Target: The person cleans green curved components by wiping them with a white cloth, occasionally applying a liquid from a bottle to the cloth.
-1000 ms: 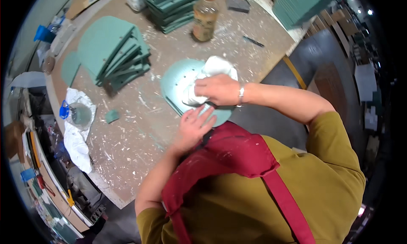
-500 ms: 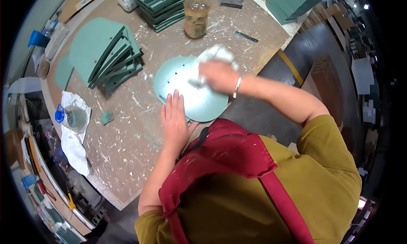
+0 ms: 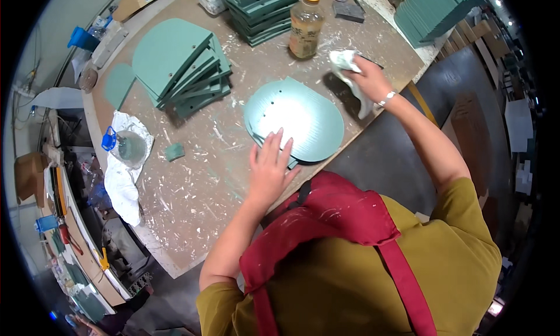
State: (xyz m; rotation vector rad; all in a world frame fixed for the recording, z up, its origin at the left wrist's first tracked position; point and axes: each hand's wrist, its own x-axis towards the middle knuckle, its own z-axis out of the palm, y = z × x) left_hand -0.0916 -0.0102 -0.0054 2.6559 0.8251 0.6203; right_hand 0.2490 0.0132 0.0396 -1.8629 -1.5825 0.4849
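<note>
A rounded pale green panel (image 3: 309, 117) with small dark holes lies near the table's front edge, bright with reflected light. My left hand (image 3: 270, 171) rests at its near left edge, fingers spread and the tips on the surface. To the right of the panel, my right hand (image 3: 368, 80) grips a crumpled white cloth (image 3: 345, 60), part of which hangs down over the table. A dark thin strip shows just behind that hand. Beyond the panel stands a clear bottle (image 3: 307, 32) with an orange lid and brownish contents.
Stacked green panels stand on the worn brown table (image 3: 198, 202): a left stack (image 3: 169, 56), a back stack (image 3: 262, 12) and a right-hand stack (image 3: 434, 12). A blue-capped clear jug (image 3: 132, 149) sits on a white rag (image 3: 121, 199), near a small green piece (image 3: 174, 152).
My right hand has lifted the cloth off the panel and moved away to the right. My left hand stays at the panel's edge, its fingers more spread. The whole view has shifted.
</note>
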